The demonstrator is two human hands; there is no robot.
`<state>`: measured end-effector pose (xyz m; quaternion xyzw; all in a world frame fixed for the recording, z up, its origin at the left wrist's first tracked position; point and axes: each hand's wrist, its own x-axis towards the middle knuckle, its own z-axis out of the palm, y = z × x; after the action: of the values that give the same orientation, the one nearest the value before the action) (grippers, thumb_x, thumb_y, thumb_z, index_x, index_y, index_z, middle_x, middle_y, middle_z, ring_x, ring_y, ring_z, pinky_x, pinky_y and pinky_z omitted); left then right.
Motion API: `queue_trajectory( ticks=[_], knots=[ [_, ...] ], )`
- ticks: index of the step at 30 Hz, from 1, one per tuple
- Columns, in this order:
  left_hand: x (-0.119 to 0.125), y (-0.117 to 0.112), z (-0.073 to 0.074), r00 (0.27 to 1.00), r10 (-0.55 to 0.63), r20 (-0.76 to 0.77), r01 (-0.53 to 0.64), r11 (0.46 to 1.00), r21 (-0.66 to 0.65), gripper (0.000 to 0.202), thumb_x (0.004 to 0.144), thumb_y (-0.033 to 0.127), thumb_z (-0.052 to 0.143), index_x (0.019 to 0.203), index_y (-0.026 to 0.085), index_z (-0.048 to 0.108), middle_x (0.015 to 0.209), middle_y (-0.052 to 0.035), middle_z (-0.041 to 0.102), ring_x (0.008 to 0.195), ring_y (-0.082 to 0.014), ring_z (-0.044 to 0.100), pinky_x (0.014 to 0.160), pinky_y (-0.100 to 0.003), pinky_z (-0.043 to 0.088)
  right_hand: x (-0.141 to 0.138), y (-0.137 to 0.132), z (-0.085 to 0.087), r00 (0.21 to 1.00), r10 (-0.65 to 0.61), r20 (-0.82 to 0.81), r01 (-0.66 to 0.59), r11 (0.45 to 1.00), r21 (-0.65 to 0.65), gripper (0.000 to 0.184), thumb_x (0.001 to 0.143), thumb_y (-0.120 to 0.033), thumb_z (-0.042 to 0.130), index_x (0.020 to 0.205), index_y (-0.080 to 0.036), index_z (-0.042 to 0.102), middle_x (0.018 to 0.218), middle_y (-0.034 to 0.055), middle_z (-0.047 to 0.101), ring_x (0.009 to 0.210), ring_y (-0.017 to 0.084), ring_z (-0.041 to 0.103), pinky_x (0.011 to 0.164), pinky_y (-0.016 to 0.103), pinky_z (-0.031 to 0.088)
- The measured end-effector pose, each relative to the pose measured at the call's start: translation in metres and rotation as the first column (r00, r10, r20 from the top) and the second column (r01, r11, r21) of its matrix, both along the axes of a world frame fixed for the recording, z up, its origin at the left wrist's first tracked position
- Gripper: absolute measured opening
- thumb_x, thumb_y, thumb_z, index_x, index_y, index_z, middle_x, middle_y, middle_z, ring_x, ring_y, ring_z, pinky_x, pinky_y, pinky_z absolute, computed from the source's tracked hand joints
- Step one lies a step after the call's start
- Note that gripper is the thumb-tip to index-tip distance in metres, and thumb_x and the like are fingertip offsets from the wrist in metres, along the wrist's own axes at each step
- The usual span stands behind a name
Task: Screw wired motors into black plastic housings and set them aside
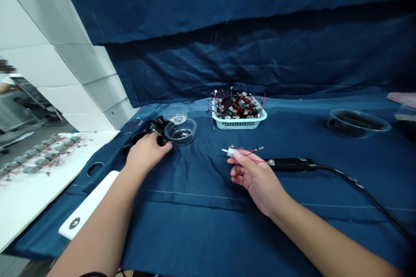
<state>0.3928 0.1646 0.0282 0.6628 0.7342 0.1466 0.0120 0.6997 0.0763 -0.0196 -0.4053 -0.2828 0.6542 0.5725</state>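
My left hand (146, 149) reaches over a pile of black plastic parts (156, 125) at the left. Its thumb stands apart from the fingers, whose tips are partly hidden among the parts. Between thumb and index finger of my right hand (251, 171) is a small silver motor (231, 152) with a white tip pointing left and red wires trailing right. The other fingers curl loosely below it. Just behind that hand lies a black-handled tool (292, 164) with a cable running off to the right; its front end is hidden.
A pale blue basket (238, 124) at the back is heaped with wired motors and black parts. Clear tubs (182, 134) stand beside the black pile, and a wider bowl (357, 123) is at the right. A white device (91, 203) lies near my left forearm. Wired parts (42, 156) line a white board.
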Motion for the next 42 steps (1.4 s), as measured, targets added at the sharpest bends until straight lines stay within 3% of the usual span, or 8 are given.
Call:
queue_trajectory(
  ticks=[3, 4, 6, 9, 16, 25, 35, 42],
  knots=[
    [0.013, -0.010, 0.010, 0.945, -0.141, 0.294, 0.124, 0.989, 0.077, 0.054, 0.099, 0.062, 0.036, 0.111, 0.021, 0.069, 0.106, -0.0102, 0.074, 0.093, -0.0275, 0.068, 0.083, -0.039, 0.054, 0.002, 0.002, 0.001, 0.999, 0.008, -0.042, -0.009, 0.999, -0.035, 0.044, 0.082, -0.054, 0.086, 0.100, -0.018, 0.070, 0.089, 0.0030, 0.071, 0.067, 0.011, 0.061, 0.061, 0.026, 0.053],
    [0.022, -0.015, 0.008, 0.833, -0.235, 0.500, 0.192, 0.972, 0.137, 0.054, 0.101, 0.060, 0.032, 0.111, 0.020, 0.067, 0.100, -0.0084, 0.072, 0.085, -0.0231, 0.066, 0.076, -0.035, 0.053, 0.002, 0.002, 0.001, 0.998, 0.024, -0.054, -0.026, 0.999, -0.032, 0.043, 0.083, -0.054, 0.086, 0.099, -0.018, 0.070, 0.087, 0.0028, 0.070, 0.067, 0.011, 0.061, 0.060, 0.025, 0.052],
    [0.045, -0.026, -0.004, 0.426, -0.331, 0.842, 0.306, 0.928, 0.210, 0.057, 0.101, 0.064, 0.029, 0.107, 0.018, 0.062, 0.083, -0.0051, 0.066, 0.065, -0.0163, 0.055, 0.061, -0.029, 0.045, 0.000, 0.001, 0.002, 0.996, 0.068, -0.065, -0.069, 0.998, -0.004, 0.041, 0.082, -0.052, 0.087, 0.099, -0.018, 0.072, 0.087, 0.0026, 0.071, 0.066, 0.011, 0.061, 0.060, 0.025, 0.052],
    [0.079, -0.045, -0.029, 0.239, -0.266, 0.934, 0.384, 0.909, 0.161, 0.059, 0.103, 0.069, 0.029, 0.100, 0.018, 0.058, 0.072, -0.0010, 0.059, 0.053, -0.0111, 0.044, 0.051, -0.024, 0.034, -0.005, -0.004, 0.002, 0.990, 0.136, -0.037, -0.135, 0.990, 0.028, 0.042, 0.078, -0.047, 0.091, 0.107, -0.020, 0.076, 0.093, 0.0038, 0.074, 0.067, 0.011, 0.064, 0.061, 0.025, 0.054],
    [0.094, -0.066, -0.056, 0.346, -0.249, 0.905, 0.480, 0.876, 0.058, 0.061, 0.104, 0.073, 0.027, 0.099, 0.021, 0.057, 0.072, 0.0020, 0.056, 0.057, -0.0103, 0.042, 0.053, -0.022, 0.034, -0.014, -0.011, -0.006, 0.959, 0.229, 0.164, -0.249, 0.962, 0.111, 0.041, 0.082, -0.045, 0.088, 0.112, -0.019, 0.079, 0.078, 0.0005, 0.072, 0.063, 0.011, 0.067, 0.063, 0.027, 0.058],
    [0.102, -0.072, -0.057, 0.190, -0.141, 0.972, 0.528, 0.849, 0.021, 0.059, 0.102, 0.077, 0.025, 0.098, 0.023, 0.049, 0.063, 0.0062, 0.043, 0.054, -0.0094, 0.034, 0.051, -0.022, 0.029, -0.015, -0.017, -0.001, 0.941, 0.233, 0.245, -0.271, 0.953, 0.135, 0.037, 0.085, -0.036, 0.086, 0.117, -0.019, 0.079, 0.077, -0.0008, 0.073, 0.063, 0.010, 0.067, 0.065, 0.026, 0.061],
    [0.108, -0.082, -0.056, 0.206, -0.177, 0.962, 0.568, 0.822, 0.030, 0.054, 0.105, 0.073, 0.023, 0.101, 0.024, 0.045, 0.071, 0.0045, 0.047, 0.059, -0.0103, 0.040, 0.054, -0.022, 0.030, -0.021, -0.021, -0.002, 0.928, 0.241, 0.285, -0.282, 0.953, 0.113, 0.029, 0.087, -0.035, 0.082, 0.112, -0.021, 0.082, 0.080, -0.0009, 0.071, 0.064, 0.011, 0.068, 0.066, 0.027, 0.062],
    [0.101, -0.078, -0.050, 0.389, -0.288, 0.875, 0.565, 0.825, 0.021, 0.053, 0.107, 0.070, 0.022, 0.103, 0.024, 0.048, 0.075, 0.0027, 0.051, 0.064, -0.0128, 0.040, 0.056, -0.023, 0.035, -0.022, -0.021, 0.002, 0.909, 0.295, 0.293, -0.322, 0.945, 0.049, 0.035, 0.088, -0.036, 0.080, 0.121, -0.024, 0.079, 0.077, -0.0043, 0.066, 0.054, 0.007, 0.062, 0.057, 0.022, 0.057]
  ],
)
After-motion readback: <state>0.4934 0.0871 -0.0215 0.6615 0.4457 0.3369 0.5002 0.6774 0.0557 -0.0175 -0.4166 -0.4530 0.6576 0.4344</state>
